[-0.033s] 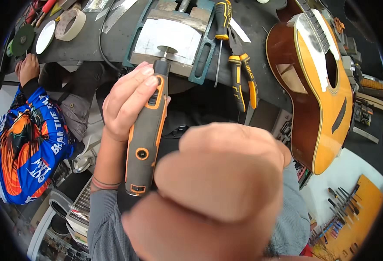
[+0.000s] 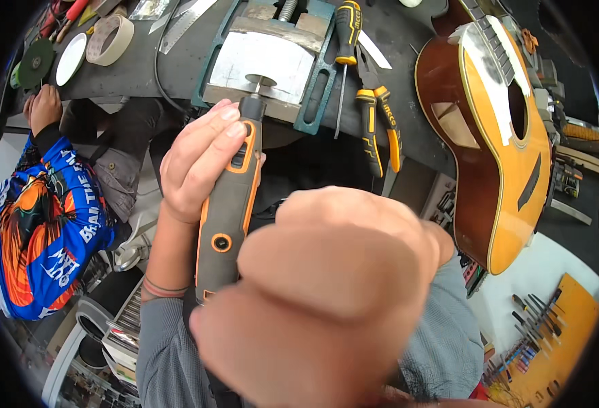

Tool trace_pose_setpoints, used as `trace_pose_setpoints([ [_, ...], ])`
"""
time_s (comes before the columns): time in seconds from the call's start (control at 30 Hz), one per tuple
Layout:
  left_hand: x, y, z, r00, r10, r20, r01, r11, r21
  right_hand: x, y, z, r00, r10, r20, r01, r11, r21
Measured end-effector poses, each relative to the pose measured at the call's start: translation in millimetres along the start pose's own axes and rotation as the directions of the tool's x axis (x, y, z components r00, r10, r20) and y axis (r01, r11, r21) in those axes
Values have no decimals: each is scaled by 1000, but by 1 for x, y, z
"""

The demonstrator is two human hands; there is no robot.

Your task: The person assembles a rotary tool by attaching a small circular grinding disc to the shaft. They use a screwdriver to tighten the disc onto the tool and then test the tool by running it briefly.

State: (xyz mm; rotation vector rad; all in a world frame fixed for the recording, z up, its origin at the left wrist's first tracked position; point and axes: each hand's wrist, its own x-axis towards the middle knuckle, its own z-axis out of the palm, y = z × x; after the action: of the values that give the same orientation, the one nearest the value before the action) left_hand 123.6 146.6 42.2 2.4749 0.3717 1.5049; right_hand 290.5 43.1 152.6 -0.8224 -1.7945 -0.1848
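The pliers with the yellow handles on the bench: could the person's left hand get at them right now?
Probably not at once: the left hand is wrapped around the rotary tool. The pliers lie uncovered on the bench, so the path looks free.

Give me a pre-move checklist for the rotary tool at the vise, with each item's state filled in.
1. Left hand wrapped around the grey-and-orange handheld rotary tool: ok, fingers over its upper body.
2. Small cutting disc at the tool's tip over the flat silver metal plate: ok; contact cannot tell.
3. Plate held in the green bench vise: ok, it sits between the vise's bars; tightness cannot tell.
4. Right hand away from the disc: ok, it is close to the camera, blurred.
5. Yellow-and-black pliers and screwdriver off the plate: ok, they lie right of the vise.
6. Tool running: cannot tell.
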Motion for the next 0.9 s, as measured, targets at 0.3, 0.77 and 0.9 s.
trace_pose_setpoints([
  [0.3, 2, -8, -2, 998, 59, 19, -58, 997, -59, -55, 24, -23, 903, 418, 100, -428, 896, 119],
  [0.77, 4, -17, -4, 998, 43, 51, -39, 996, -74, -87, 32, 7, 838, 489, 242, -492, 869, -49],
  [0.9, 4, -27, -3, 998, 34, 55, -30, 997, -75, -86, 39, 14, 833, 496, 246, -499, 865, -56],
])
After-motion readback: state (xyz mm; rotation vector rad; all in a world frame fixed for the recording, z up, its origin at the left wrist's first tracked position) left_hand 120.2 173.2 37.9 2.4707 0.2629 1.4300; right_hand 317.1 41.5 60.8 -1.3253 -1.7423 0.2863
